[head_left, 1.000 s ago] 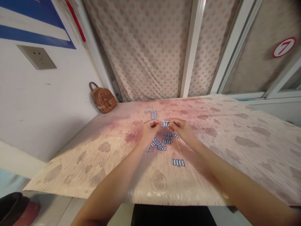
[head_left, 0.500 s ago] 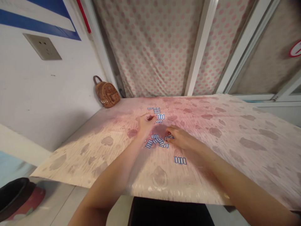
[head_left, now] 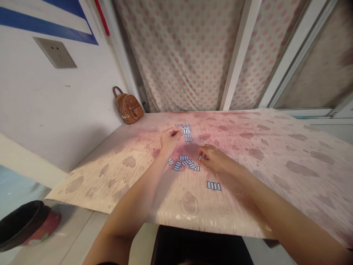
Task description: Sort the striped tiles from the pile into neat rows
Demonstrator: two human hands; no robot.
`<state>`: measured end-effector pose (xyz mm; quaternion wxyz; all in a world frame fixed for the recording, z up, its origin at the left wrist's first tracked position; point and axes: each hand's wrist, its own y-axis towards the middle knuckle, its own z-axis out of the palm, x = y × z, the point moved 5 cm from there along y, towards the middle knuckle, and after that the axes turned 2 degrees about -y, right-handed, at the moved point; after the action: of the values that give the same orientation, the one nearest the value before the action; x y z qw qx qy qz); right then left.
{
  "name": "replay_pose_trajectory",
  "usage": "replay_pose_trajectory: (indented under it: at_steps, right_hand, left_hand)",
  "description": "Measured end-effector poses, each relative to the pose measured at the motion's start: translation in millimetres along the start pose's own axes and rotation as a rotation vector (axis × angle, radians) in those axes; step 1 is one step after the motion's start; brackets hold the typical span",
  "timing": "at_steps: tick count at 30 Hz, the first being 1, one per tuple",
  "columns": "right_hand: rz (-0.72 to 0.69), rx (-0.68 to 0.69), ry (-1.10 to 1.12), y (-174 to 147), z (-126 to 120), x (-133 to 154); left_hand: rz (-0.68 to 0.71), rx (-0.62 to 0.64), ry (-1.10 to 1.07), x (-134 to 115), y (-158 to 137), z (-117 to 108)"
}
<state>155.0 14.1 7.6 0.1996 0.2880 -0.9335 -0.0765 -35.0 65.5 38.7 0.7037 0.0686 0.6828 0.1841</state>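
Note:
My left hand [head_left: 168,140] is closed in a pinch at the left edge of a small blue-and-white striped piece [head_left: 186,131], held over a column of like pieces [head_left: 188,138] toward the back of the table. Closer in on the right, my right hand [head_left: 211,156] has its fingers curled around another striped piece [head_left: 200,158], partly hidden by them. Between my forearms lies a loose, overlapping cluster of the same pieces [head_left: 184,158]. One more striped piece [head_left: 214,186] lies apart, nearer the front edge.
A patterned cloth [head_left: 190,202] covers the table. At the back left a small brown backpack [head_left: 129,108] leans by the wall, under a socket [head_left: 56,52]. Polka-dot curtains [head_left: 182,55] hang behind. A dark-and-red container [head_left: 30,226] stands on the floor at left.
My left hand has shifted its pinched piece slightly farther back over the column. My right hand has drawn a piece a little away from the cluster. The whole view has tilted slightly.

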Motion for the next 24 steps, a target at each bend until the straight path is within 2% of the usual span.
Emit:
replay_pose_trajectory:
  at_steps: [3, 6, 11, 19, 24]
  right_hand:
    - [-0.007, -0.036, 0.026, 0.9, -5.4, 4.7]
    - [-0.02, 0.003, 0.086, 1.4, 0.1, 14.1]
    - [0.047, 0.029, 0.026, 0.8, 13.9, 24.6]
    - [0.01, 0.08, 0.123, -1.1, 18.1, 36.2]
    - [0.128, -0.001, -0.025, -3.5, 11.6, 39.8]
  left_hand:
    - [-0.015, -0.018, -0.022, -0.3, 3.0, -4.6]
    - [-0.011, -0.027, -0.029, 0.6, 3.8, -5.6]
    - [0.016, -0.017, -0.028, -1.6, 2.3, -2.8]
    - [0.029, 0.011, -0.009, -5.0, -0.1, -0.1]
    - [0.029, 0.017, -0.005, -1.1, 0.2, 0.6]
